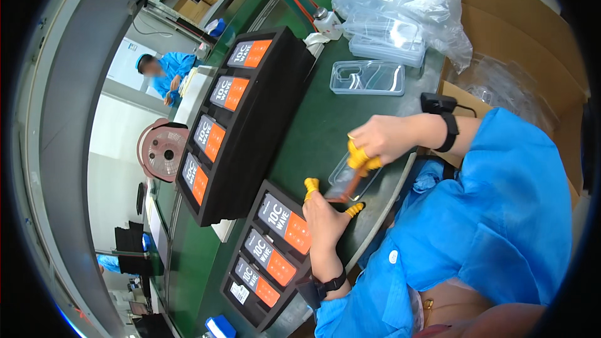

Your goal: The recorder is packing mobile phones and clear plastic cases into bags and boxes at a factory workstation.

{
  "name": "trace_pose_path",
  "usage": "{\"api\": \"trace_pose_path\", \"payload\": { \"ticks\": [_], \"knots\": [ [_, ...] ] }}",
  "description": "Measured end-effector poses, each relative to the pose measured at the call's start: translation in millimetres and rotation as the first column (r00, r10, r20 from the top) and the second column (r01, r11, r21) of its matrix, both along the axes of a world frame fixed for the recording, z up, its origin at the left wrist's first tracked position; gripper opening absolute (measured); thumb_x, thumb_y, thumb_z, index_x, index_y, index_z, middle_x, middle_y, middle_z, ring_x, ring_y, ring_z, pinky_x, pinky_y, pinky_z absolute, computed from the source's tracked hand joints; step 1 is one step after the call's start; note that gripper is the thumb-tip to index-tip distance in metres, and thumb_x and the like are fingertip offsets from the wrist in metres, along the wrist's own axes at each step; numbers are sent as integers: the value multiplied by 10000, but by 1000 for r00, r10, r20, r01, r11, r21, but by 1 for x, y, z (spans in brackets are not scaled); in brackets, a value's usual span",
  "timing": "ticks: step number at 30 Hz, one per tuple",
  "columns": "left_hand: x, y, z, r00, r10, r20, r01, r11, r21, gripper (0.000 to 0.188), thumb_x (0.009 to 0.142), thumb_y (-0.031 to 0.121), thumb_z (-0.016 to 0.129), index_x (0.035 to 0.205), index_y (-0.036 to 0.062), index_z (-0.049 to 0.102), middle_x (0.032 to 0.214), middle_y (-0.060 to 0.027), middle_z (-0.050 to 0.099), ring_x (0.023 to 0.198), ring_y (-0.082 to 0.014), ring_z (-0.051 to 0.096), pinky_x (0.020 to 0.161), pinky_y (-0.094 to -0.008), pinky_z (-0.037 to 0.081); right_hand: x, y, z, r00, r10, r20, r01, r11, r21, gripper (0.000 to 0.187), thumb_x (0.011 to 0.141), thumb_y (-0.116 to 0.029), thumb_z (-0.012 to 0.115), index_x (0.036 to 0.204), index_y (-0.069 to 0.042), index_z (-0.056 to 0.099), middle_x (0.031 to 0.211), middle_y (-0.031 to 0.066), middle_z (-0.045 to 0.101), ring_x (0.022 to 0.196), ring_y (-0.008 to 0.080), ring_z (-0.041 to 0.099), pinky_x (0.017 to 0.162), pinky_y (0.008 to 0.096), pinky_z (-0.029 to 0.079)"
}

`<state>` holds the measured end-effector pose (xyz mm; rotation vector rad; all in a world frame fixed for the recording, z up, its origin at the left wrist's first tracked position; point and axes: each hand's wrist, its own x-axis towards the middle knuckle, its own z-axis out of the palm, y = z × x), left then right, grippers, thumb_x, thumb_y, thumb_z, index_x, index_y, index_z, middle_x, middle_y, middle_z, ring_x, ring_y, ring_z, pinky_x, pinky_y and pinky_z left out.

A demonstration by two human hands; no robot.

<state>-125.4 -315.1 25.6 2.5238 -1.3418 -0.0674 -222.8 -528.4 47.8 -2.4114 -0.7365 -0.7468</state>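
Note:
Yellow finger covers are on both of my hands. My right hand is closed over a clear plastic tray on the green bench, its fingertips pinching a blurred orange-brown strip. Beside the strip's lower end is my left hand, thumb and forefinger spread apart. I cannot tell whether it touches the strip. Left of my hands, a black foam tray holds several dark-and-orange packages. A taller black foam stack behind it carries more of them.
Another clear tray lies beyond my right hand, near stacked clear trays under a plastic bag. A white bottle stands by the post. An open cardboard box is at right. A co-worker sits across the line.

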Motion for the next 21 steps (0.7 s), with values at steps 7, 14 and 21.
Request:
{"api": "trace_pose_path", "payload": {
  "ticks": [7,14,21],
  "knots": [
    [-1,-11,1,995,-64,-81,56,993,-104,748,499,234,763,1088,-39,392,980,-188,512,917,-316,486,780,-366,390,4,-3,-22,903,-134,-407,124,991,-51,366,563,-244,707,829,-41,561,874,107,484,855,275,473,714,357,411],
    [-12,9,-5,984,-23,-177,-65,879,-473,851,514,171,777,1182,-45,295,1130,-158,430,1071,-258,413,911,-332,320,20,0,-23,917,-211,-337,166,973,-159,929,423,-496,735,1132,-1,395,1016,146,474,963,288,422,879,382,273],
    [-34,33,-8,713,-274,-645,-294,719,-630,561,726,215,645,1139,-26,353,1019,-96,524,953,-152,485,805,-263,374,13,49,-10,957,-287,29,286,957,41,894,419,-481,741,1095,7,418,962,139,475,936,284,429,875,412,273]
  ]
}}
